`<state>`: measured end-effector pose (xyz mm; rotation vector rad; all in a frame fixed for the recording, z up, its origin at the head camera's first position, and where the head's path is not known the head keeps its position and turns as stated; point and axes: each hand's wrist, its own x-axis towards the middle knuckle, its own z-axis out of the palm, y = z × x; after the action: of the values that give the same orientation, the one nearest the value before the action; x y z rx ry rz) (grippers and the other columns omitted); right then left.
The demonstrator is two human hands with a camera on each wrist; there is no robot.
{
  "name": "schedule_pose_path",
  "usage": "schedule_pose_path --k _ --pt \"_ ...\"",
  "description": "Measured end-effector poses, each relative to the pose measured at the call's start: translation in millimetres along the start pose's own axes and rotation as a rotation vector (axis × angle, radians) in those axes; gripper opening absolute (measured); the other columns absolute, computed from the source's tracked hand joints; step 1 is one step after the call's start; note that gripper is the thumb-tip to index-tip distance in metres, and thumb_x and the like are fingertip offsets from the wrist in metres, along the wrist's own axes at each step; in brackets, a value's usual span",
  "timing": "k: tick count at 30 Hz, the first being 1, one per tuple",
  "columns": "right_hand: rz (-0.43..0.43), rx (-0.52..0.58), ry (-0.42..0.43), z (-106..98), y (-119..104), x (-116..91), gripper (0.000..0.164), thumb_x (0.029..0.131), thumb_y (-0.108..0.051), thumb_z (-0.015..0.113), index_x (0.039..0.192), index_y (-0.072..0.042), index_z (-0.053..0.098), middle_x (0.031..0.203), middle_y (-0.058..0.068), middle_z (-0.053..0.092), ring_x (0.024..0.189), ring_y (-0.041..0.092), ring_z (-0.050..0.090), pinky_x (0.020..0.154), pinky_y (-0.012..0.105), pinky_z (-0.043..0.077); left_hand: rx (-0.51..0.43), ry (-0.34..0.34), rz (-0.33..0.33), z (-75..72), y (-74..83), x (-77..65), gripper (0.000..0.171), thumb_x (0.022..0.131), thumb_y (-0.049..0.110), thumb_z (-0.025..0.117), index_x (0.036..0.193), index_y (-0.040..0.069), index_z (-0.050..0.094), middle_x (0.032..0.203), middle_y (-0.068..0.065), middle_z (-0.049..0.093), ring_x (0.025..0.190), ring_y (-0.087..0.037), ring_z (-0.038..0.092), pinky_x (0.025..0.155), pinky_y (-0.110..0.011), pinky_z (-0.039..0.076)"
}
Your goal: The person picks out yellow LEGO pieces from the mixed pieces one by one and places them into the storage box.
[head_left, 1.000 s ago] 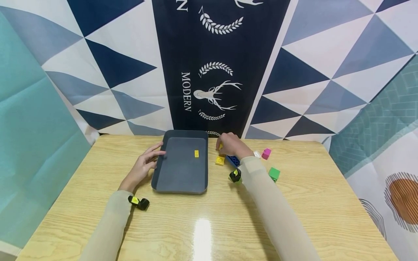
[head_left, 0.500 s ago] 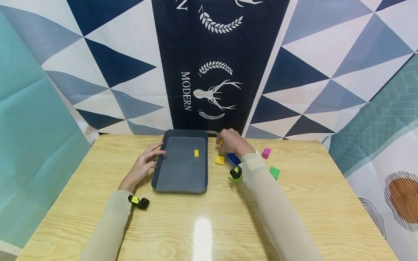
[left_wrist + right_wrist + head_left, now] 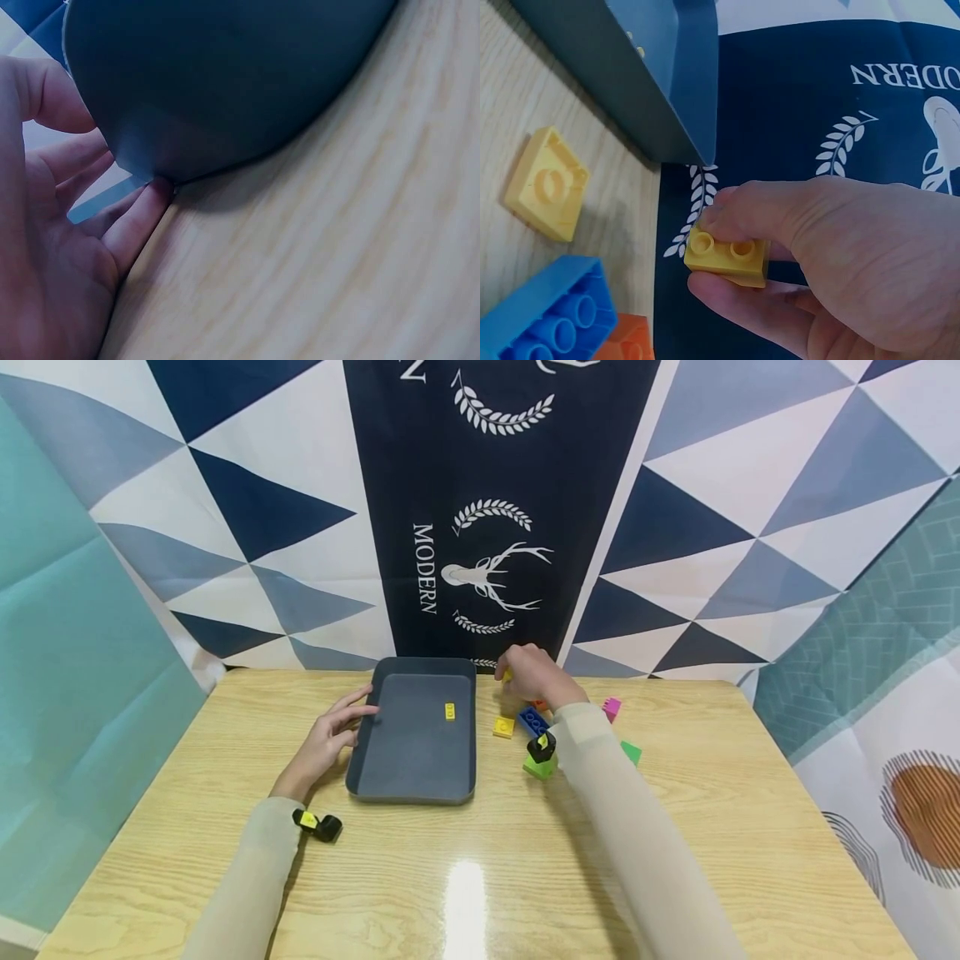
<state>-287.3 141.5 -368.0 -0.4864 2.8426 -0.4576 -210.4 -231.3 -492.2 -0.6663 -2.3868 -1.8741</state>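
My left hand [image 3: 330,739] rests against the left side of a dark grey tray [image 3: 412,777], fingers fairly straight and touching the rim; the left wrist view shows the fingertips [image 3: 154,195] at the tray's outer wall. Between thumb and fingers, my right hand [image 3: 534,675] pinches a yellow toy brick [image 3: 727,257] with two studs visible, above the table's far edge, right of the tray. Inside the tray lies a small yellow brick [image 3: 450,712]. On the wood nearby are a yellow piece with one round stud [image 3: 503,727] and a blue brick [image 3: 533,722].
An orange brick [image 3: 626,339] sits beside the blue one. Lime green [image 3: 538,767], green [image 3: 632,752] and pink [image 3: 612,708] bricks lie near my right forearm, which partly covers some of them. A patterned cloth [image 3: 480,485] hangs directly behind the table [image 3: 375,885].
My right hand has risen and moved slightly away with the yellow brick, showing more of the blue and lime green bricks and uncovering the orange one. The left hand stays at the tray.
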Motion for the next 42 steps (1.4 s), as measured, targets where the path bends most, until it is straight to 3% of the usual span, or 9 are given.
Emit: schedule_pose_path --k 2,7,13,19,25,27,32,36,42 --pt "-0.005 -0.004 0.005 -1.4 -0.3 0.1 0.028 0.103 -0.003 0.076 0.13 -0.006 0.083 0.147 0.018 0.075 0.122 0.035 0.069 0.115 0.049 0.06 0.001 -0.001 0.014 -0.1 -0.9 -0.1 0.045 0.102 -0.012 0.049 0.143 -0.018 0.064 0.18 -0.033 0.034 0.167 -0.019 0.038 0.116 -0.006 0.042" --pt "0.002 -0.014 -0.016 -0.7 -0.1 0.5 0.028 0.104 -0.004 0.076 0.131 -0.007 0.083 0.149 0.018 0.074 0.124 0.035 0.068 0.117 0.05 0.059 -0.008 0.002 0.031 0.0 -3.1 0.6 0.046 0.1 -0.01 0.05 0.142 -0.017 0.066 0.179 -0.033 0.035 0.163 -0.004 0.04 0.116 -0.006 0.041" --pt "-0.005 -0.022 -0.022 4.9 0.0 0.3 0.029 0.103 -0.005 0.078 0.132 -0.007 0.082 0.149 0.019 0.074 0.123 0.035 0.069 0.117 0.05 0.06 0.003 -0.005 0.03 -1.3 -5.0 0.0 0.046 0.101 -0.01 0.049 0.144 -0.017 0.065 0.18 -0.034 0.033 0.17 -0.029 0.036 0.112 -0.006 0.043" --pt "-0.024 -0.018 -0.008 10.9 -1.8 1.9 0.027 0.103 -0.005 0.077 0.129 -0.006 0.083 0.146 0.019 0.076 0.122 0.034 0.07 0.117 0.05 0.06 -0.03 0.0 0.096 -3.6 -16.1 0.4 0.046 0.1 -0.007 0.051 0.142 -0.01 0.07 0.179 -0.025 0.041 0.163 -0.007 0.044 0.11 -0.008 0.046" --pt "-0.028 -0.011 -0.014 11.9 -4.1 4.8 0.026 0.103 -0.004 0.076 0.128 -0.006 0.084 0.148 0.018 0.075 0.124 0.034 0.071 0.118 0.049 0.059 -0.075 -0.002 0.144 -3.8 -22.0 1.6 0.046 0.1 -0.008 0.052 0.141 -0.006 0.073 0.179 -0.016 0.046 0.165 -0.013 0.044 0.113 -0.007 0.043" --pt "-0.061 -0.009 -0.008 17.7 5.8 14.4 0.024 0.102 -0.007 0.078 0.126 -0.008 0.085 0.145 0.016 0.077 0.123 0.031 0.072 0.116 0.046 0.06 -0.058 -0.002 0.12 -3.4 -17.4 0.8 0.046 0.1 -0.006 0.051 0.142 -0.008 0.072 0.18 -0.02 0.043 0.164 -0.01 0.043 0.11 -0.007 0.045" --pt "-0.078 -0.023 -0.018 18.5 2.5 15.1 0.024 0.102 -0.008 0.079 0.125 -0.008 0.085 0.143 0.016 0.078 0.12 0.03 0.073 0.113 0.045 0.061 -0.026 0.006 0.073 -1.9 -9.0 -0.9 0.047 0.099 -0.004 0.05 0.141 -0.014 0.068 0.179 -0.031 0.038 0.161 -0.003 0.043 0.107 -0.007 0.047" --pt "-0.045 -0.02 -0.023 15.2 -9.8 6.3 0.027 0.102 -0.005 0.077 0.129 -0.006 0.083 0.145 0.018 0.076 0.119 0.033 0.072 0.113 0.048 0.061 -0.034 0.01 0.095 -1.9 -9.3 -0.8 0.046 0.099 -0.009 0.049 0.141 -0.014 0.069 0.178 -0.029 0.04 0.163 -0.01 0.045 0.111 -0.007 0.045" --pt "-0.05 -0.017 -0.007 17.5 -13.1 4.9 0.026 0.102 -0.005 0.078 0.128 -0.006 0.083 0.144 0.017 0.077 0.118 0.032 0.072 0.113 0.047 0.061 -0.005 -0.001 0.036 -0.8 -2.4 -0.9 0.047 0.1 -0.01 0.048 0.143 -0.018 0.064 0.18 -0.033 0.034 0.168 -0.021 0.039 0.113 -0.005 0.043"
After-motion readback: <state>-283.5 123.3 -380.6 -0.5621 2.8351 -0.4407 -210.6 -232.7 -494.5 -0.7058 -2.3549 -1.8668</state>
